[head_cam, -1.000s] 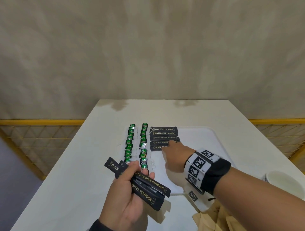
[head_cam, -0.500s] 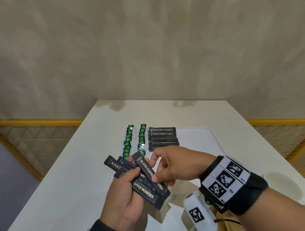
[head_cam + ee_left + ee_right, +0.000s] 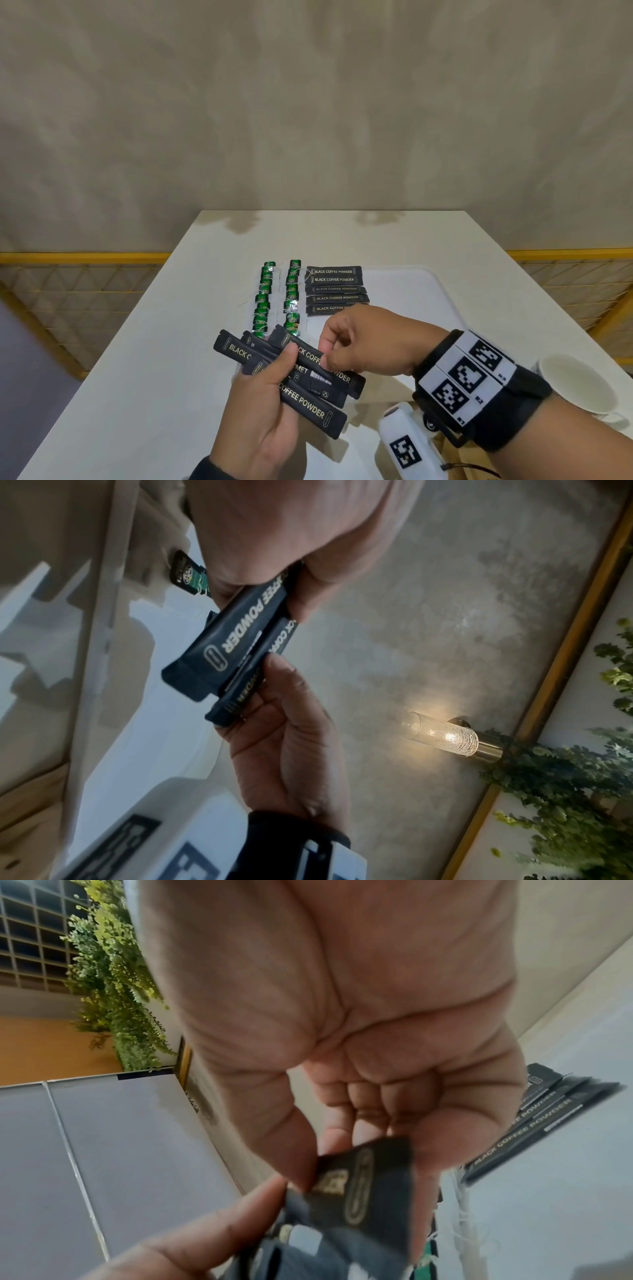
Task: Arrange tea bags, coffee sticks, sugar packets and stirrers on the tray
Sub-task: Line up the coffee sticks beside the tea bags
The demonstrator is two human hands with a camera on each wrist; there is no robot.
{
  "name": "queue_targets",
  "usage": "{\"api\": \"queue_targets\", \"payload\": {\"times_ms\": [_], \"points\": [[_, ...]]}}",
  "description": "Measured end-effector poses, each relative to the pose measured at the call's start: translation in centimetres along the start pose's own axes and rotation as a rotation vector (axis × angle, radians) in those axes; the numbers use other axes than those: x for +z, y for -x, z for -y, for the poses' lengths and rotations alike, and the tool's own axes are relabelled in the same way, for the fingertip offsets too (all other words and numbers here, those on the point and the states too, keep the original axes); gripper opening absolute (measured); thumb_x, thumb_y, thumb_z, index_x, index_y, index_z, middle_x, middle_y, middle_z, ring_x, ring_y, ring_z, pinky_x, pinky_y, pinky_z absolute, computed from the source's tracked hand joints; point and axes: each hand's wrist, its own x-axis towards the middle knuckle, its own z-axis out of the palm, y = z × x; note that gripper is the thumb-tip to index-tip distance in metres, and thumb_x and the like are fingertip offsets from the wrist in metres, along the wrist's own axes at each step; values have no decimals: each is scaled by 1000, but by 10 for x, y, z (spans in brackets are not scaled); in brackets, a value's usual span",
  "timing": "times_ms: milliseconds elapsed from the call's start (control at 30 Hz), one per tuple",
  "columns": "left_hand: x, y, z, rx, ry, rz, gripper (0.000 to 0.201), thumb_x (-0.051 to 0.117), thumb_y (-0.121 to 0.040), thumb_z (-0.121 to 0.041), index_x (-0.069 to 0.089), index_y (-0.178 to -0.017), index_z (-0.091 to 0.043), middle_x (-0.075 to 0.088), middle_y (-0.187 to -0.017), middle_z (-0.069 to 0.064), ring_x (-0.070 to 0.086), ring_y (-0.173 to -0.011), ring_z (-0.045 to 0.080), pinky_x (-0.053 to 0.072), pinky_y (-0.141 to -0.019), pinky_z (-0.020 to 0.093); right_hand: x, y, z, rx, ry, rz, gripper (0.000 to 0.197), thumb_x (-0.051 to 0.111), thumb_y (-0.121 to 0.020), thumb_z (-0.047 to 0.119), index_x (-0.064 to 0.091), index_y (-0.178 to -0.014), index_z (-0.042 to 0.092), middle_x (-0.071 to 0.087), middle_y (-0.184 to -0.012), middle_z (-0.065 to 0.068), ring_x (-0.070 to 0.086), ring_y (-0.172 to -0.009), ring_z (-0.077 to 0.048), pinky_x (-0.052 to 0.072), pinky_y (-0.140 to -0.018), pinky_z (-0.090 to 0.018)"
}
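My left hand (image 3: pixel 263 394) grips a fan of several black coffee sticks (image 3: pixel 305 401) above the table's near edge; the same coffee sticks (image 3: pixel 226 639) fill the left wrist view. My right hand (image 3: pixel 352 342) pinches the topmost coffee stick (image 3: pixel 301 349) of the fan between thumb and forefinger, and that coffee stick (image 3: pixel 373 1180) shows in the right wrist view too. On the white tray (image 3: pixel 418 294) lie several black coffee sticks in a column (image 3: pixel 335 289). Left of them run two columns of green tea bags (image 3: pixel 279 298).
A white cup (image 3: pixel 579 387) stands at the right edge of the white table (image 3: pixel 164 342). A white device with a marker (image 3: pixel 407 445) hangs under my right wrist. Yellow railings flank the table, and a beige wall stands behind it.
My right hand came back from the column of sticks on the tray to the fan in my left hand and took hold of its top stick.
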Motion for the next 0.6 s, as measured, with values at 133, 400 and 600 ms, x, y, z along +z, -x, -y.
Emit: {"api": "queue_targets", "payload": {"times_ms": [133, 400, 600], "points": [[-3, 3, -5, -82, 71, -70, 18, 53, -89, 4, 59, -103, -6, 63, -91, 25, 64, -85, 34, 59, -65, 49, -12, -9, -11, 76, 83, -120, 7, 63, -91, 22, 65, -92, 15, 67, -80, 5, 59, -71, -10, 47, -65, -24], [0, 12, -12, -124, 28, -89, 13, 51, -92, 2, 59, -95, -7, 63, -87, 25, 63, -78, 37, 50, -68, 48, -15, -40, -43, 279, 492, -133, 19, 56, -94, 15, 66, -109, 10, 65, -112, -4, 54, -93, -17, 40, -76, -23], [-3, 11, -13, -137, 51, -97, 15, 51, -93, 2, 60, -99, -7, 63, -91, 26, 63, -85, 36, 59, -62, 50, -2, -33, -34, 167, 670, -174, 27, 44, -98, 14, 62, -119, 11, 61, -117, -5, 58, -106, -22, 46, -82, -27]]}}
